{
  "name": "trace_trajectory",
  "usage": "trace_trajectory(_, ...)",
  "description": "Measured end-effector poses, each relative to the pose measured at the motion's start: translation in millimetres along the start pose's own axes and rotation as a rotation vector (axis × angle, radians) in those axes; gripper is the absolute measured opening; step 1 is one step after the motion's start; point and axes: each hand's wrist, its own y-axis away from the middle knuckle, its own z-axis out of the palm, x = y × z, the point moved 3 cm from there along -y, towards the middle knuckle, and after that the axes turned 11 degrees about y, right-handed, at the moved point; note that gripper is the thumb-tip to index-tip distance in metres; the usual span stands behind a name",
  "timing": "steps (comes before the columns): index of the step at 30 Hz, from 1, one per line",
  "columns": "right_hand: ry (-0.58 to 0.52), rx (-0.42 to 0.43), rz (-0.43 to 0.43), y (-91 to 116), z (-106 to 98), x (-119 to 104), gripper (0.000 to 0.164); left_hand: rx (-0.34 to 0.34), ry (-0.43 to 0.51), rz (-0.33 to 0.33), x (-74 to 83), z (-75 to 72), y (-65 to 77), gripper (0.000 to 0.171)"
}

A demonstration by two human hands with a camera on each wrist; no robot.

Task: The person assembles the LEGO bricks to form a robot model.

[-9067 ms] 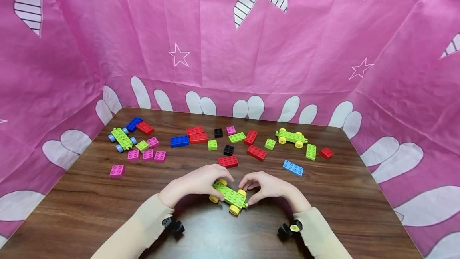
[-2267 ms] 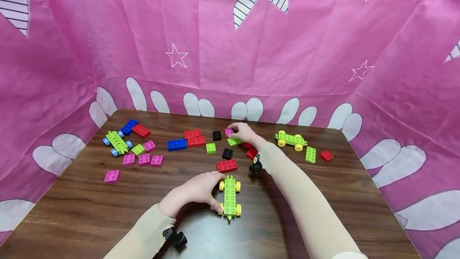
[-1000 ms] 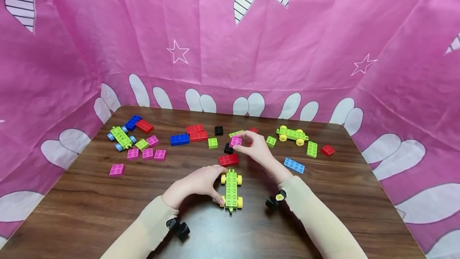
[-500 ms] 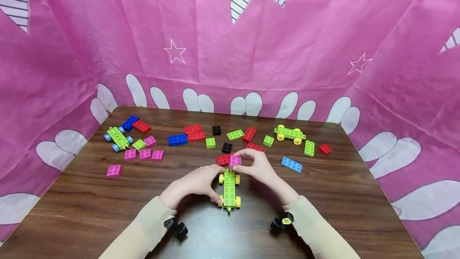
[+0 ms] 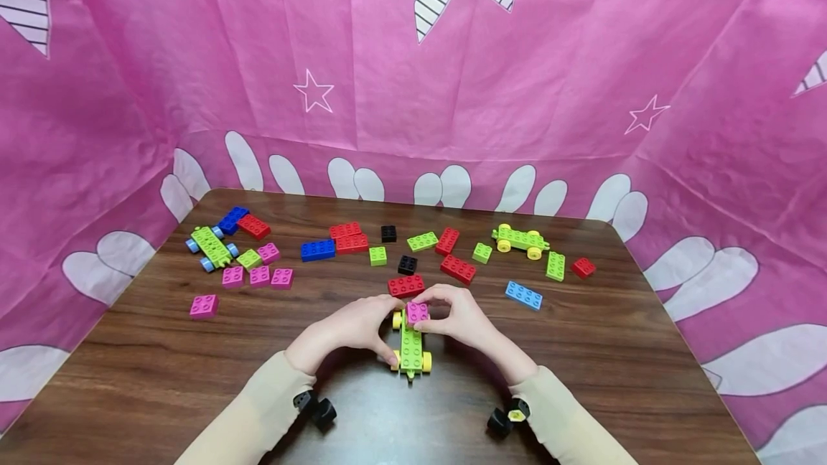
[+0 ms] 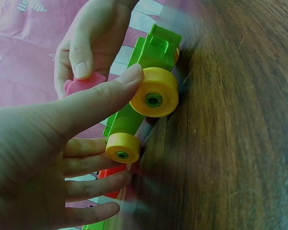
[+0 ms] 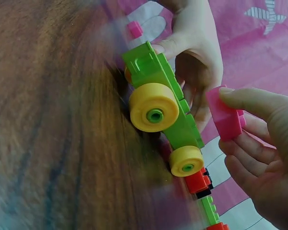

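A lime-green toy car base [image 5: 411, 350] with yellow wheels stands lengthwise before me on the table. My left hand [image 5: 352, 325] holds it from the left, thumb on the near wheel [image 6: 154, 93] and fingers toward the far end. Between thumb and fingers, my right hand [image 5: 461, 318] pinches a pink square brick [image 5: 417, 313]. This brick is above the far end of the base; in the right wrist view the pink brick [image 7: 224, 117] is slightly apart from the base's studs. Its underside is hidden in the head view.
Just beyond the base lies a red brick [image 5: 405, 285]. Red, black, green and blue bricks spread behind it. A second yellow-wheeled base [image 5: 520, 239] stands back right; a blue-wheeled one [image 5: 212, 246] is at left near several pink bricks [image 5: 260, 276]. A pink curtain [image 5: 413, 92] surrounds the table.
The base was turned lengthwise. My right hand took the pink brick from the back of the table and brought it toward me over the base's far end. My left hand stayed at the base.
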Motion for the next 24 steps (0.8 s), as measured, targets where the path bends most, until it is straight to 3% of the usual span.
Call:
trace_trajectory(11, 0.004, -0.003, -0.067, 1.5, 7.3, 4.0, 0.032, 0.008, -0.007, 0.011, -1.8, 0.7, -0.7, 0.087)
trace_trajectory(24, 0.076, 0.008, -0.071, 1.4, 10.4, 5.3, 0.032, 0.005, -0.006, 0.013, -3.6, 1.4, -1.4, 0.088)
